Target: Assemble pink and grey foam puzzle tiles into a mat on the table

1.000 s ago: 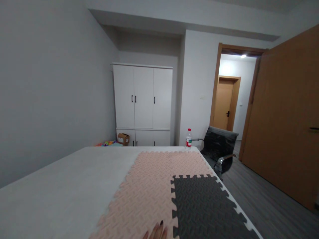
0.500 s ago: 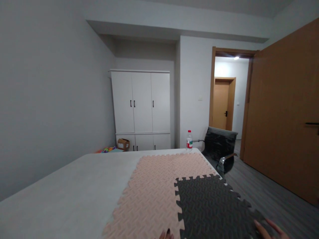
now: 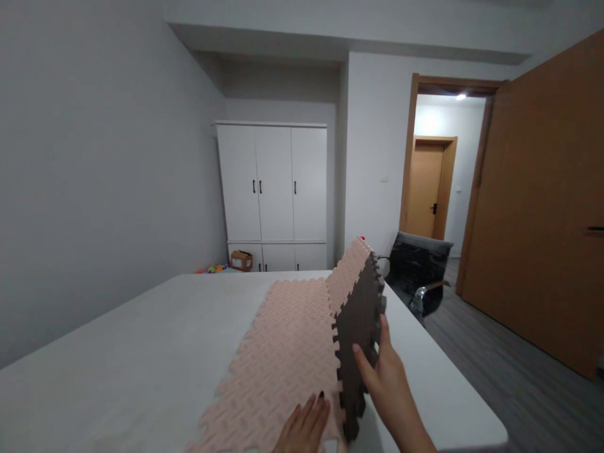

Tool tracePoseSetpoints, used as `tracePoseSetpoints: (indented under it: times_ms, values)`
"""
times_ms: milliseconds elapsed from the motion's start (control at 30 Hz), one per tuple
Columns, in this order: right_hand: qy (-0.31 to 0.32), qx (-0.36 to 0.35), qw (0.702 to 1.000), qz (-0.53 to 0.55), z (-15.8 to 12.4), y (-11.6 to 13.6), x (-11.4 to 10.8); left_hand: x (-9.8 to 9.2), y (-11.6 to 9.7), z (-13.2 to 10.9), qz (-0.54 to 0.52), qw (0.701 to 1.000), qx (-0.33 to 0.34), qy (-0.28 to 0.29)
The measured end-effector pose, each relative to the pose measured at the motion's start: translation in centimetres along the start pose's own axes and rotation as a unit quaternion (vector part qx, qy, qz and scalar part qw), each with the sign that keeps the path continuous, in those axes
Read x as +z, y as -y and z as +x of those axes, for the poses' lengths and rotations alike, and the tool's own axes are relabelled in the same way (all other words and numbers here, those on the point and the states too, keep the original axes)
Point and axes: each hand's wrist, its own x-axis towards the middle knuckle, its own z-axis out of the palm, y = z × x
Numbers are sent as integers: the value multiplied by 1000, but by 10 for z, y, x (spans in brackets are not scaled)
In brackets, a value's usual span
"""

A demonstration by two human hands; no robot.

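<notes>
Interlocking foam mats lie on a white table (image 3: 141, 352). My right hand (image 3: 382, 371) grips the outer edge of the dark grey mat (image 3: 358, 321) and holds it tilted up nearly on edge, together with a pink mat (image 3: 346, 270) joined behind it. My left hand (image 3: 304, 428) rests flat, fingers together, on the pink mats (image 3: 278, 346) that still lie flat at the near edge. The raised mats hide most of a water bottle; only its red cap (image 3: 362, 238) shows.
A black office chair (image 3: 418, 277) stands right of the table. A white cabinet (image 3: 274, 195) with a cardboard box (image 3: 241, 260) and coloured toys at its foot is against the far wall. A wooden door (image 3: 542, 207) stands open on the right.
My right hand came in from the right, took the grey mat's edge and lifted the right-hand mats up off the table. My left hand has slid forward slightly on the pink mat.
</notes>
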Motion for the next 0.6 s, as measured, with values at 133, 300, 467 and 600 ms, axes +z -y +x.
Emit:
tracePoseSetpoints:
  times_ms: [133, 300, 467, 600]
  values:
    - [21, -37, 998, -39, 5, 13, -12, -30, -25, -3, -35, 998, -45, 21]
    - [-34, -62, 996, -52, 35, -18, -54, -49, -42, -4, -63, 994, -82, 28]
    - [-140, -62, 987, -39, 88, -66, -111, -53, -47, -6, -83, 990, -112, 16]
    - [-166, -62, 984, -6, 132, -80, -151, -54, -50, -6, -81, 990, -110, 20]
